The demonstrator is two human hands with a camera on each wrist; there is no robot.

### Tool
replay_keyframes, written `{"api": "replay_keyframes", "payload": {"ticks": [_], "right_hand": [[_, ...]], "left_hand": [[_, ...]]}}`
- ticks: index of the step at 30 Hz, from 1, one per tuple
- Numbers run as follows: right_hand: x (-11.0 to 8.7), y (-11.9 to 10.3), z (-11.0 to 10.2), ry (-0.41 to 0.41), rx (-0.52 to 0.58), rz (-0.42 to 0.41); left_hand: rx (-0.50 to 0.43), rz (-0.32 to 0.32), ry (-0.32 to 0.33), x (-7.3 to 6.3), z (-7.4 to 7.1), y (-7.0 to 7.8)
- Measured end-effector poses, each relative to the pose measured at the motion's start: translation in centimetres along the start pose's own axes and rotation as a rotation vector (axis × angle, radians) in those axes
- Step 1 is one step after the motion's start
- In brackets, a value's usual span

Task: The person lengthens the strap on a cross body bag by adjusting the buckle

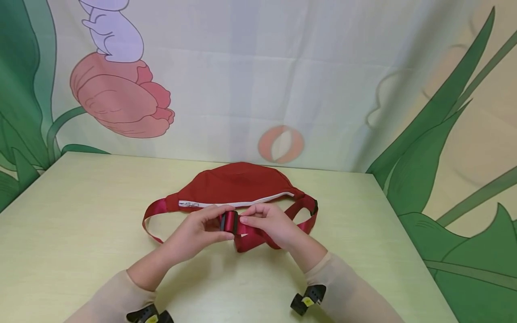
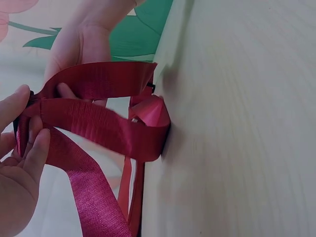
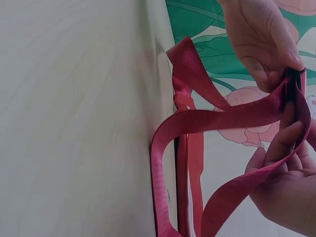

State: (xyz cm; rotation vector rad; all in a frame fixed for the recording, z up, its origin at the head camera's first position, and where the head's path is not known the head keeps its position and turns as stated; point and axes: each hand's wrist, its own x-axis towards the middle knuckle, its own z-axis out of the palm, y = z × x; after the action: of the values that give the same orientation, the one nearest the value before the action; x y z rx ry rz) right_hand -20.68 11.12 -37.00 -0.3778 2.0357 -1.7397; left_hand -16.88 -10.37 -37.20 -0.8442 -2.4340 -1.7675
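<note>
A red waist bag (image 1: 242, 183) with a white zipper (image 1: 242, 204) lies on the table, its zipped side toward me. Above the table, my left hand (image 1: 198, 231) grips a black strap slider (image 1: 236, 222) threaded with red webbing, thumb below and fingers above. Just right of it, my right hand (image 1: 272, 222) pinches the red strap (image 1: 248, 242) between thumb and fingers. In the left wrist view, lengths of strap (image 2: 98, 123) loop down from the slider to the table. The right wrist view shows both hands close together, the right hand's fingers (image 3: 284, 143) inside a strap loop.
The pale table (image 1: 81, 202) extends around the bag on all sides. Another loop of strap (image 1: 149, 220) lies at the bag's left end, and a black fitting (image 1: 315, 207) sits on the strap at the right. A printed curtain (image 1: 343, 89) hangs behind the table.
</note>
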Motion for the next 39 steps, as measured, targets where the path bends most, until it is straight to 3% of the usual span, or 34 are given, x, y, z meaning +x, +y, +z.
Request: {"api": "replay_keyframes", "payload": {"ticks": [10,15,22,30,39], "right_hand": [[0.2,0.6,-0.5,-0.09,-0.023,-0.016],[0.2,0.4,-0.3,-0.067,0.003,-0.018],[0.3,0.2,0.3,-0.07,0.051,-0.012],[0.3,0.9,-0.6,-0.078,-0.063,0.013],[0.3,0.7,-0.4,-0.042,-0.036,0.034]], "left_hand": [[-0.031,-0.023,0.023,-0.2,-0.2,-0.3],[-0.046,-0.027,0.031,-0.1,-0.2,-0.3],[-0.104,-0.073,-0.012,0.0,0.2,-0.3],[-0.103,-0.105,0.015,0.0,0.1,-0.2],[-0.162,-0.126,0.007,0.0,0.2,-0.3]]}}
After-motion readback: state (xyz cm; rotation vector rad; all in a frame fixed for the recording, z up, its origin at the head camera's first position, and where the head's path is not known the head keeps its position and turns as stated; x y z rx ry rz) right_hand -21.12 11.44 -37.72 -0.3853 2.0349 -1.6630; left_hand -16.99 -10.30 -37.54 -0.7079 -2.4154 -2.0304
